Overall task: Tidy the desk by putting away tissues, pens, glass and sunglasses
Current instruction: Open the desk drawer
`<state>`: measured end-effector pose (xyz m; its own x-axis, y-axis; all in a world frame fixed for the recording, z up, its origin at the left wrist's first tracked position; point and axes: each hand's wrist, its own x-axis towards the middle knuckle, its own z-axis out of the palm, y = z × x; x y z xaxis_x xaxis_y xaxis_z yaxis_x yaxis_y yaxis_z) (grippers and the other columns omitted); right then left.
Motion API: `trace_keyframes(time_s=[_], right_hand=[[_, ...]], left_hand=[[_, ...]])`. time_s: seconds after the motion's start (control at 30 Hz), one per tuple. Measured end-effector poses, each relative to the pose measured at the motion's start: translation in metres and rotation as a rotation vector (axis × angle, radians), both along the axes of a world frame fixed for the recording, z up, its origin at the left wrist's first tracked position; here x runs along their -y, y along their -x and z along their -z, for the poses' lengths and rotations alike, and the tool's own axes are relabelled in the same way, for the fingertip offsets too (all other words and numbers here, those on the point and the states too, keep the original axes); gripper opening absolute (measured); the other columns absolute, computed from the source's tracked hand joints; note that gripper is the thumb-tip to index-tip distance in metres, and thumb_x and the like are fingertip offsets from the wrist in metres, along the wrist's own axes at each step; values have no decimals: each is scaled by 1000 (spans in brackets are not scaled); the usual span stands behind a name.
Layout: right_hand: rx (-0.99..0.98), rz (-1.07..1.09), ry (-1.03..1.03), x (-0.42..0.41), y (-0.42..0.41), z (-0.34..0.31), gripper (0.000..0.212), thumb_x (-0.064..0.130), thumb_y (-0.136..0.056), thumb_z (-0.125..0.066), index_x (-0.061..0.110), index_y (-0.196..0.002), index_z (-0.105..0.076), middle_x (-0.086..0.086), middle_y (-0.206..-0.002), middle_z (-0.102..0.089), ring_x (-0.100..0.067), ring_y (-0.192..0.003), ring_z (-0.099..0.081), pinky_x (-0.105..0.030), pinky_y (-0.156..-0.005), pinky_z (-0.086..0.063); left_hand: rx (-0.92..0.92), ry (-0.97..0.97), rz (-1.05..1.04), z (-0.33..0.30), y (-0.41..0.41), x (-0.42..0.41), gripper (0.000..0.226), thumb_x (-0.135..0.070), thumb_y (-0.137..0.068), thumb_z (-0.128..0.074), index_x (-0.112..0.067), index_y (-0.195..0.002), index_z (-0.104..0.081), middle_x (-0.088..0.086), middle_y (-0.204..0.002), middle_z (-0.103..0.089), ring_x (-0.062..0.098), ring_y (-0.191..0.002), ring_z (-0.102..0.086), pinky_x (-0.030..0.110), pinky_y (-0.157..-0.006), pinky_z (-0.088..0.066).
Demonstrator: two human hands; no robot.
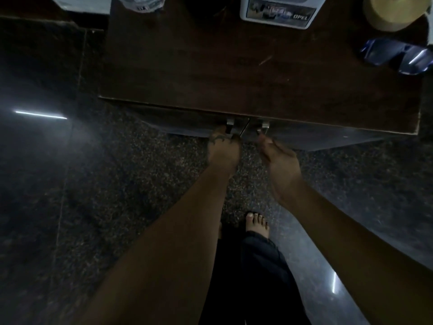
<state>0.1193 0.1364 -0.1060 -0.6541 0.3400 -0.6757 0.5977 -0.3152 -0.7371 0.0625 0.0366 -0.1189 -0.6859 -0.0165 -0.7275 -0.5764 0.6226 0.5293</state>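
Item: dark wooden desk (234,73), seen from above, with two cabinet doors under its front edge.

Left hand (223,148): fingers hooked on the left metal handle (230,125).
Right hand (278,160): fingertips at the right metal handle (264,127); whether they have closed round it cannot be told in the dim light.

Task things on the desk top: glass (140,3) at the far left edge (only its base shows); sunglasses (398,55) at the right edge. Tissues and pens are not made out.

Also present: a white box (278,12) with a printed label, a tan roll (393,12), a speckled floor (93,184).

Step in hand, as judged: opening the doors to reach storage. Next move calls for pulling both handles evenly outward, then fetching the desk-top things.
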Motion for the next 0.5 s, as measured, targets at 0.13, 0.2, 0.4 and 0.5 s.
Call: trace_keyframes(time_s=[0.13, 0.2, 0.4, 0.5], right_hand=[[-12, -23, -22, 2, 2, 3, 40, 28, -99, -42, 12, -136, -46, -4, -145, -44, -19, -133, -39, -36, -111, -31], [-36, -26, -40, 4, 5, 5, 41, 29, -99, -43, 12, -137, -45, -4, -146, -43, -18, -133, -39, -30, -105, -32], [-69, -87, -93, 22, 3, 11, 35, 28, -96, -49, 12, -126, -57, 0, -130, -57, -15, -124, -49, -29, -101, -39], [-64, -92, -190, 22, -8, 12, 29, 27, -94, -54, 14, -117, -65, 4, -110, -65, -16, -112, -58, -33, -95, -46]], left_hand=[[-71, -1, 26, 1, -7, 4, 38, -23, -99, -42, -4, -131, -48, 22, -136, -47, 34, -127, -42, 41, -104, -36], [-200, -18, -28, 2, -14, 6, 34, -15, -96, -47, -7, -128, -49, 18, -127, -55, 35, -113, -52, 41, -91, -46], [-174, 60, -14, 7, -40, 27, 38, -23, -98, -43, -20, -136, -44, 10, -136, -50, 34, -116, -51, 40, -89, -46], [-160, 77, 27, 5, -49, 32, 41, -24, -98, -40, -24, -140, -39, 6, -141, -45, 33, -117, -51, 40, -86, -43]])
